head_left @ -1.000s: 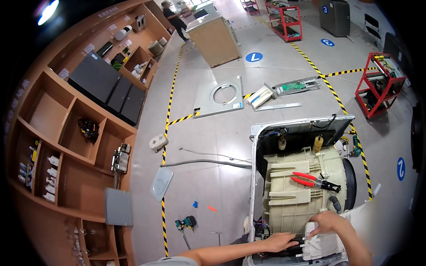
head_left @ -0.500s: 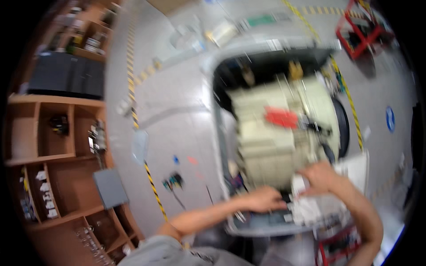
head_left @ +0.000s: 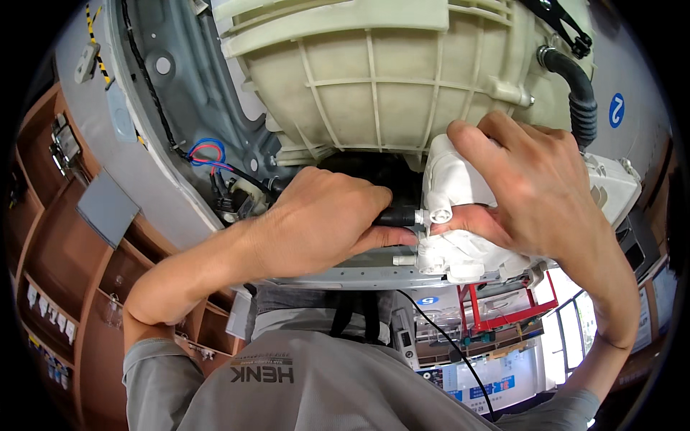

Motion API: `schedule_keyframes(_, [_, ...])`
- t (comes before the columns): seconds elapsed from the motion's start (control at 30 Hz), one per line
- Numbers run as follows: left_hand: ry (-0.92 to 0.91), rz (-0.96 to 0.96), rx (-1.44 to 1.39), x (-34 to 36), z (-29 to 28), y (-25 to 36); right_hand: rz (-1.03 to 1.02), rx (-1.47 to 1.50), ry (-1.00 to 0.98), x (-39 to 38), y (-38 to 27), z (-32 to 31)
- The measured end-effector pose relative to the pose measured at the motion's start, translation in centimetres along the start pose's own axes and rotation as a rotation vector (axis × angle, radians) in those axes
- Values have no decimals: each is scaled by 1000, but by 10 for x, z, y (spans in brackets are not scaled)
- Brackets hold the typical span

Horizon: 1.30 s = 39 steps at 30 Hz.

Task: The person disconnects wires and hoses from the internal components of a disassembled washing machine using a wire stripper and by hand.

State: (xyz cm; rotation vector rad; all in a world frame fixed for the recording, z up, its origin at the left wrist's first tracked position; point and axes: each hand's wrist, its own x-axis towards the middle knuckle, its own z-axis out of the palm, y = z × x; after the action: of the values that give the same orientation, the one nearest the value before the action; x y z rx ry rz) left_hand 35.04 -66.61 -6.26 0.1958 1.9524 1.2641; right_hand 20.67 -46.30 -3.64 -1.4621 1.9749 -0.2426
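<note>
Black hose (head_left: pixel 397 215) pinched in left hand (head_left: pixel 323 219), right hand (head_left: pixel 528 190) over white pump housing (head_left: pixel 460 251)

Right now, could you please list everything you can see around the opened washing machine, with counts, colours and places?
Ribbed cream plastic drum tub: one, cream, upper centre.
White plastic housing part: one, white, below the tub at right.
Short black hose: one, black, meeting the white part's spigot.
Corrugated dark grey hose: one, dark grey, upper right.
Blue and red wires: one bundle, left of the tub on the grey metal frame.
Brown wooden shelving: one unit, far left.
Red metal rack: one, lower right.
Left hand: gripping the black hose.
Right hand: clasping the white part.
</note>
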Motion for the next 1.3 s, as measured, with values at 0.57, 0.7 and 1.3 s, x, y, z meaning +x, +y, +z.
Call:
schedule_keyframes(0.57, [-19, -38, 2, 2, 3, 2, -48, 42, -22, 8, 1, -1])
schedule_keyframes(0.7, [-6, -36, 25, -4, 2, 2, -39, 28, -45, 12, -6, -5])
schedule_keyframes(1.3, [639, -36, 418, -54, 64, 24, 17, 5, -59, 9, -2, 1])
